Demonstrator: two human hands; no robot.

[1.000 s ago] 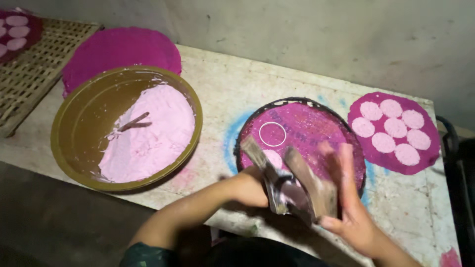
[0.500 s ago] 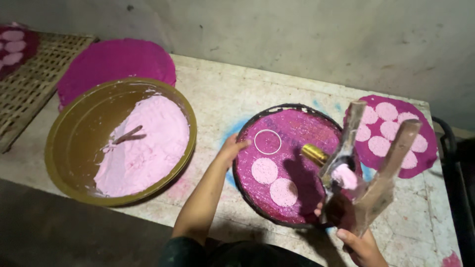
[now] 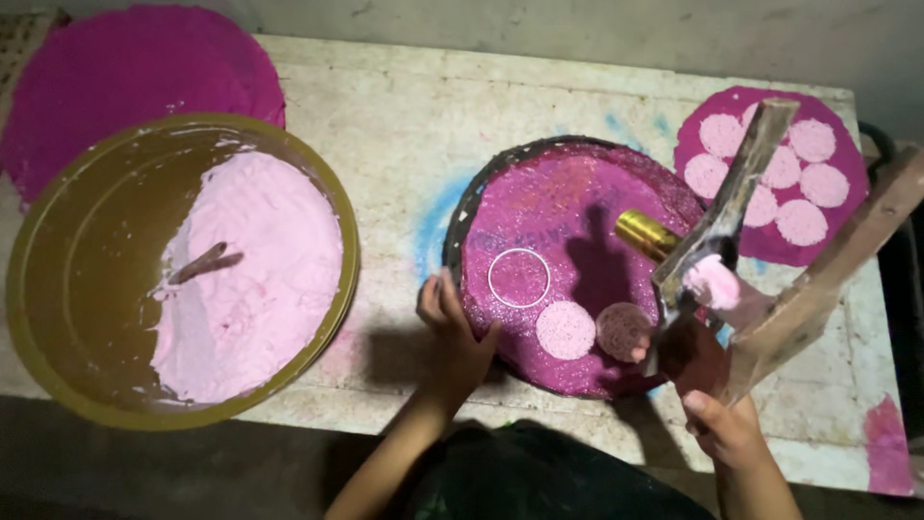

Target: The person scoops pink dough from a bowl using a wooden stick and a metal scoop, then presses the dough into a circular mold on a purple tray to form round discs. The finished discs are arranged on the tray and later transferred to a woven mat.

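The right hand grips a wooden press, its 2 arms spread and tilted up, with pink dough stuck inside. The left hand rests with loosely curled fingers on the edge of the round purple tray, beside 2 pink discs. Farther left stands a big bowl of pink dough; bare table lies between.

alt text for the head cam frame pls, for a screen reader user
Seen from above, a person's right hand holds up a hinged wooden press with a pink disc in it, while the left hand rests on the rim of a round magenta tray bearing two pink discs and a metal ring. A large brass bowl of pink paste sits to the left.
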